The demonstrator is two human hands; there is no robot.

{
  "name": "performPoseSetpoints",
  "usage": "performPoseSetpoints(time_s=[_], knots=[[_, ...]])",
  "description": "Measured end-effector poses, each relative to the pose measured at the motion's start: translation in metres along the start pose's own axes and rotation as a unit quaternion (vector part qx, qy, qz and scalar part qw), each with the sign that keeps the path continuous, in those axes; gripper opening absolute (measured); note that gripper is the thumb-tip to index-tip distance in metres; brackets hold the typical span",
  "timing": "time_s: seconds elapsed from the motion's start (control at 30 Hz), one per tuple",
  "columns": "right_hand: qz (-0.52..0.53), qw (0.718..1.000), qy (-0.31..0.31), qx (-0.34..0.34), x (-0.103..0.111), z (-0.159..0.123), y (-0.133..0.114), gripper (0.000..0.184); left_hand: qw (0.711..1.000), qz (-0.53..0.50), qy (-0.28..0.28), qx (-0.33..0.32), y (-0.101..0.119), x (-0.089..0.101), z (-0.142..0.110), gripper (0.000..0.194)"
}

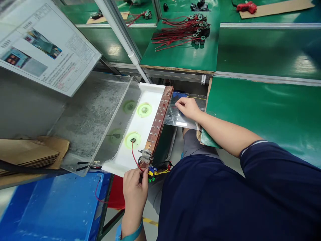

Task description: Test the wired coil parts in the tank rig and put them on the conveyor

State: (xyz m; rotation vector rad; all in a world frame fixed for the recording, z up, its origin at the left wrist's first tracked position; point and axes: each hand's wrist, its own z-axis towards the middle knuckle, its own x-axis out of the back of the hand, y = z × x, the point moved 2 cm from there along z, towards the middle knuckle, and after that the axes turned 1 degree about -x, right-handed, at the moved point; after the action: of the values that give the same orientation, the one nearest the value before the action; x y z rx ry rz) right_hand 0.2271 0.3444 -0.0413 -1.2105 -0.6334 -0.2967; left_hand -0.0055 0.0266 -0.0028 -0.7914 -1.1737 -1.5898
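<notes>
My left hand [135, 189] is closed at the near end of a brown terminal strip [157, 122], pinching a red wire [134, 154]. That wire runs to a small round motor-like part [133, 140] sitting in a pale green ring [127, 142] on a white lit panel [146, 125]. A second green ring [144, 109] lies farther up the panel. My right hand [188, 107] hovers over or rests on a clear plastic plate [184, 122], thumb and fingers pressed together; whether anything is between them is hidden. Coloured connectors [152, 172] are beside my left fingertips.
A clear acrylic cover [110, 124] leans left of the panel. Behind, several small round parts with red wires [185, 30] lie on a green mat. A blue bin [55, 204] and stacked cardboard [30, 152] are at left. An instruction sheet [47, 43] hangs above. A green bench [260, 107] extends rightward.
</notes>
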Motion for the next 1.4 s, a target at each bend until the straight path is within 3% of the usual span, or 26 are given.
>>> performPoseSetpoints(time_s=[0.5,1.03,1.4], knots=[[-0.03,0.999,-0.011,-0.002,0.003,-0.003,-0.003,0.017,0.999,-0.034,0.012,0.002,-0.001,-0.001,0.0,0.01],[-0.043,0.999,-0.006,-0.016,0.002,-0.003,0.006,0.025,0.997,-0.015,-0.008,0.072,0.012,0.002,-0.001,0.021],[-0.036,0.999,-0.013,-0.01,0.003,-0.003,-0.001,0.023,0.999,-0.017,-0.004,0.039,0.004,0.001,-0.004,0.02]])
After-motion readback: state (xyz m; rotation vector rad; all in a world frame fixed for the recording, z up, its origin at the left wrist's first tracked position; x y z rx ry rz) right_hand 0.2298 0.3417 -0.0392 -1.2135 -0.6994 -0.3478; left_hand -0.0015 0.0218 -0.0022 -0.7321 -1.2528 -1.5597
